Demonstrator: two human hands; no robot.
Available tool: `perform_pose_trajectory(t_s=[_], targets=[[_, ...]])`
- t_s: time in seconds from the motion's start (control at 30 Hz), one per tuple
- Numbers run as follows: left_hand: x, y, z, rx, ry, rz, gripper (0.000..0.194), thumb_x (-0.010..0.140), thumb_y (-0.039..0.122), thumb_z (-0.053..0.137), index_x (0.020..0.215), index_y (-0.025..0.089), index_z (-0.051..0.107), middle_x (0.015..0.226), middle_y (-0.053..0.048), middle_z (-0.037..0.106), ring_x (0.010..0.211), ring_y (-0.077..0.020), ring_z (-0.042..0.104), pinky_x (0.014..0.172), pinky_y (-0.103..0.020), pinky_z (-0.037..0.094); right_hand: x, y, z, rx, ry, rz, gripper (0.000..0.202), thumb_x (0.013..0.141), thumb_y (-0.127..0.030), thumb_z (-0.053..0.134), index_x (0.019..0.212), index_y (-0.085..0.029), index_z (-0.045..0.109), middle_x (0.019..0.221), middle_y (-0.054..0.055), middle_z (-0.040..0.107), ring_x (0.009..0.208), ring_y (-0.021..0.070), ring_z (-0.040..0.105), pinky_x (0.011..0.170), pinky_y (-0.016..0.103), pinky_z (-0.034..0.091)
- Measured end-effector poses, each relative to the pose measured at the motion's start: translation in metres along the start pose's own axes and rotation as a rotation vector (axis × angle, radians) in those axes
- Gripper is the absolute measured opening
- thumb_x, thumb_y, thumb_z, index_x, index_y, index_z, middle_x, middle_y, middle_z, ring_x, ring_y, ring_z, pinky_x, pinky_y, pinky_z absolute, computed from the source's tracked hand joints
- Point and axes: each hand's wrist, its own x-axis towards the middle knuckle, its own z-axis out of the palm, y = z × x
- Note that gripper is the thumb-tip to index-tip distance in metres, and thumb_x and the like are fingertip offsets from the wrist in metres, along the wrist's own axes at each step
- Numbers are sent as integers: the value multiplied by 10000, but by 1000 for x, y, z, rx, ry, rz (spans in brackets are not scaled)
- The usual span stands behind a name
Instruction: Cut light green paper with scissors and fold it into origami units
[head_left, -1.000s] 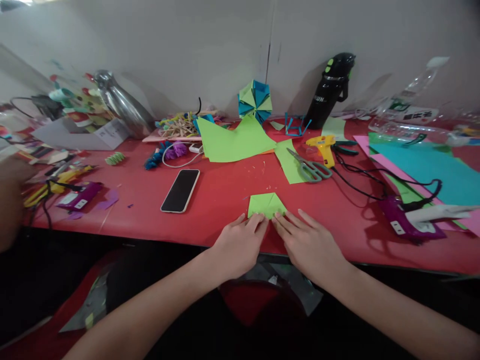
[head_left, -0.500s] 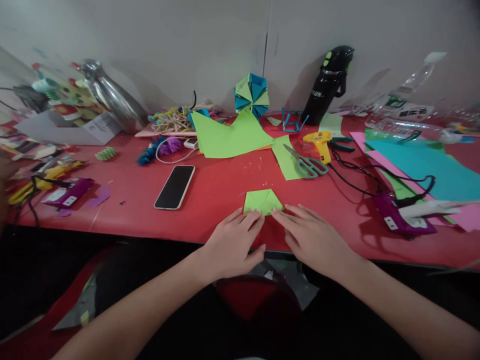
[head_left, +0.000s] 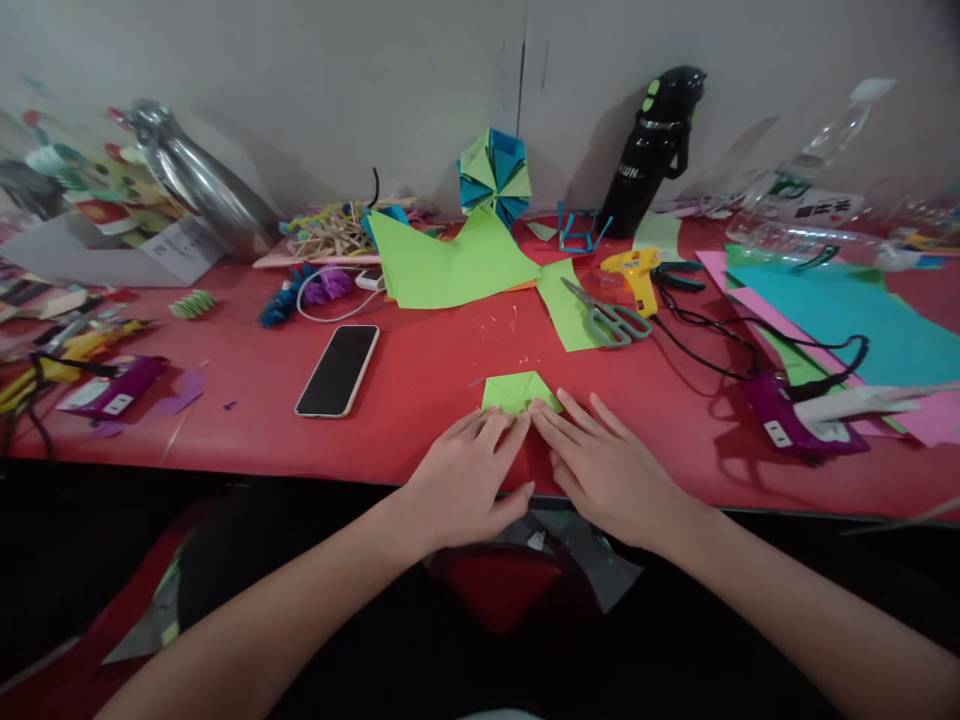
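Note:
A small folded piece of light green paper lies flat on the red tabletop near its front edge, with creases running across it. My left hand rests its outstretched fingertips on the paper's near left edge, thumb held apart. From the other side, my right hand presses its fingertips on the near right part, fingers spread. The two hands' index fingers almost meet at the middle of the near edge, covering that part of the paper.
A phone lies to the left. Beyond are large green sheets, scissors and a yellow glue gun. A purple power strip with cables sits right. A black bottle and paper ball stand by the wall.
My right hand has slid left along the paper, its fingertips now closer to my left hand's. The left hand stays on the paper. The view has shifted slightly.

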Motion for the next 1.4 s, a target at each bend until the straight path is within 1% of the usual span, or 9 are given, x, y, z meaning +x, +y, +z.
perform_pose_trajectory(t_s=[0.2, 0.37, 0.5, 0.67, 0.77, 0.9, 1.1, 1.27, 1.4], targets=[[9, -3, 1, 83, 25, -19, 401, 1053, 362, 374, 1301, 147, 605, 1180, -114, 650, 1057, -268, 659, 951, -434, 530, -10, 23, 0, 152, -1, 16, 542, 1039, -317, 365, 1568, -201, 365, 1605, 39, 427, 1536, 269, 287, 1222, 537, 331], [23, -17, 10, 122, 143, -46, 276, 1037, 299, 452, 1081, 223, 714, 1034, -40, 707, 766, -172, 679, 724, -341, 499, -2, 37, 3, 293, 160, 114, 490, 1008, -379, 478, 1459, -189, 508, 1535, 99, 524, 1444, 271, 455, 1181, 508, 400], [29, -30, 10, 61, 145, -57, 238, 1015, 337, 526, 1035, 238, 742, 976, -14, 749, 788, -168, 700, 612, -288, 438, 10, 31, 3, 369, 290, 163, 374, 956, -347, 571, 1296, -197, 610, 1326, 118, 668, 1247, 292, 609, 1061, 494, 495], [33, -38, 4, -94, 129, -138, 203, 972, 382, 608, 1052, 266, 753, 1015, 12, 786, 893, -181, 727, 612, -263, 440, 24, 29, -1, 544, 380, 318, 353, 895, -426, 660, 1165, -203, 617, 1154, 115, 684, 1058, 278, 658, 888, 434, 547], [34, -42, 1, -168, 105, -172, 192, 959, 397, 625, 1027, 283, 764, 1025, 32, 795, 914, -191, 736, 644, -265, 458, 31, 32, 0, 702, 346, 443, 421, 852, -511, 697, 1125, -208, 592, 1039, 93, 676, 910, 242, 664, 754, 382, 545], [34, -42, 0, -118, 73, -165, 241, 996, 335, 533, 1068, 294, 760, 976, 17, 800, 839, -201, 738, 611, -272, 451, 34, 37, 1, 808, 302, 495, 322, 893, -511, 636, 1020, -222, 574, 963, 65, 667, 876, 217, 655, 750, 363, 517], [36, -37, 8, -34, 217, -144, 337, 926, 217, 530, 1225, 223, 688, 991, -38, 787, 820, -191, 727, 592, -258, 467, 34, 35, -4, 832, 157, 577, 372, 885, -585, 618, 965, -230, 538, 815, 27, 667, 713, 189, 633, 624, 316, 467], [41, -34, 18, -78, 395, -141, 242, 937, 191, 530, 1118, 195, 690, 928, -37, 780, 767, -159, 716, 600, -240, 481, 39, 20, -12, 843, 49, 485, 432, 898, -626, 574, 766, -215, 565, 658, 24, 655, 624, 186, 616, 569, 301, 424], [42, -25, 17, -176, 457, -132, 169, 934, 177, 531, 1052, 184, 651, 928, -48, 759, 789, -146, 714, 643, -229, 506, 43, 10, -17, 811, 161, 380, 372, 950, -512, 522, 730, -213, 555, 670, 26, 657, 598, 166, 595, 560, 286, 400]])
